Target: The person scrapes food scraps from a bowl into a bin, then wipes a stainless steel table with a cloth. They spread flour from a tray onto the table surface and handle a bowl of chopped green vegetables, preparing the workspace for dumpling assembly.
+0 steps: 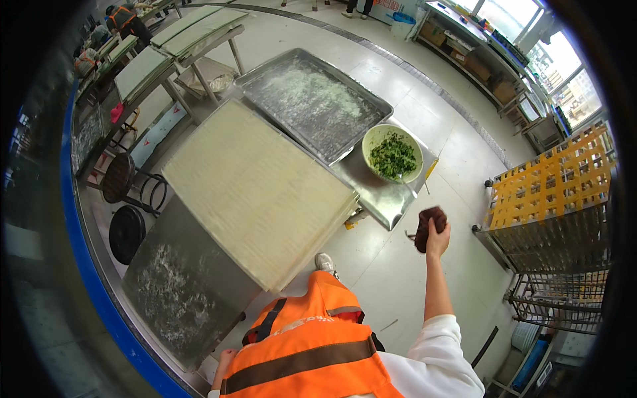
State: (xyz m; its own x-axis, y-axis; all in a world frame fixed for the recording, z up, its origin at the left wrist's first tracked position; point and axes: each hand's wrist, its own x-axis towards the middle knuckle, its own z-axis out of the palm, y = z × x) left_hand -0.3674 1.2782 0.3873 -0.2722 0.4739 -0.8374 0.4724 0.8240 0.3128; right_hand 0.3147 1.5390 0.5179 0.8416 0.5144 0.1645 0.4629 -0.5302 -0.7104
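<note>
My right hand [438,239] grips a dark brown cloth [429,226] out over the floor, to the right of the work surfaces. My left hand [227,357] is low beside the orange vest, near the floury metal surface [174,298]; its fingers are mostly hidden. Before me lies a stack of boards or trays with a pale, cloth-like top [259,194]. Beyond it sits a large metal tray [318,99] dusted with white flour. A pale bowl [369,142] of chopped leafy greens [393,156], with a utensil handle at its rim, stands on a metal sheet [388,204].
Round stools [119,176] stand at the left, by a blue-edged counter [82,239]. Tables with pale boards [204,30] reach toward co-workers in the upper left. A wheeled rack [547,184] with yellow strips is at the right. Shelving with boxes [473,64] stands under the windows.
</note>
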